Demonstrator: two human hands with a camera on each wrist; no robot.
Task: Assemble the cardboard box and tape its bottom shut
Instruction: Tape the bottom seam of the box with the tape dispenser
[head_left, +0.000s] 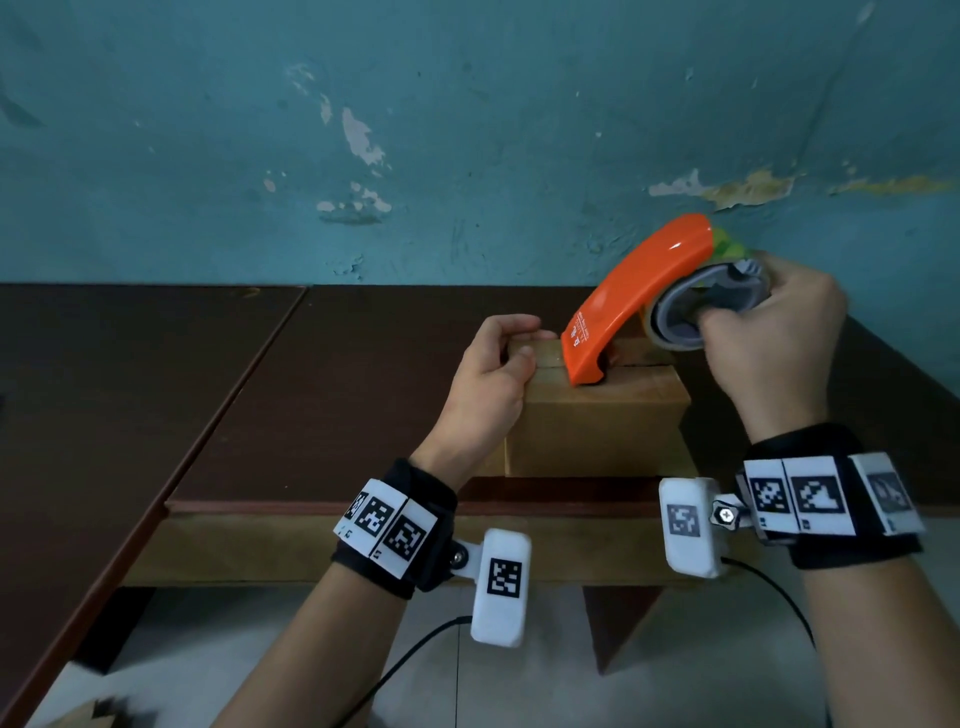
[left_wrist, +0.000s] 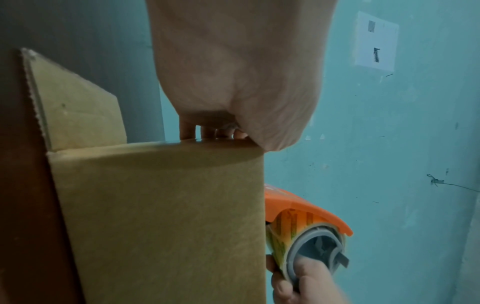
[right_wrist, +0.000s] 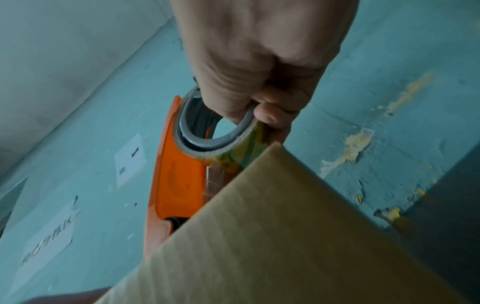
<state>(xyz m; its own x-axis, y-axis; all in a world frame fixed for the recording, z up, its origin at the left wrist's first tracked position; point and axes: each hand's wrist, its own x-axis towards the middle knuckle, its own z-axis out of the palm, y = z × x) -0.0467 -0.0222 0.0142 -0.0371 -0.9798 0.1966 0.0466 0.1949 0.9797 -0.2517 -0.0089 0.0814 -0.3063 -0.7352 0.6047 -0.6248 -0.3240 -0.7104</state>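
A small brown cardboard box (head_left: 597, 426) (left_wrist: 161, 216) (right_wrist: 285, 246) stands near the front edge of the dark table (head_left: 311, 395), closed flaps facing up. My left hand (head_left: 493, 374) (left_wrist: 233, 82) grips the box's top left edge, fingers curled over it. My right hand (head_left: 769, 338) (right_wrist: 254, 61) holds an orange tape dispenser (head_left: 634, 296) (left_wrist: 306, 207) (right_wrist: 179, 174) by its tape roll (head_left: 691, 322) (left_wrist: 298, 246) (right_wrist: 221, 144). The dispenser's front end presses on the seam between the top flaps.
A peeling teal wall (head_left: 467, 130) stands right behind the table. A second dark table (head_left: 104, 389) adjoins on the left. One loose flap (left_wrist: 75, 107) sticks out from the box's far end. Paper labels (right_wrist: 130, 160) hang on the wall.
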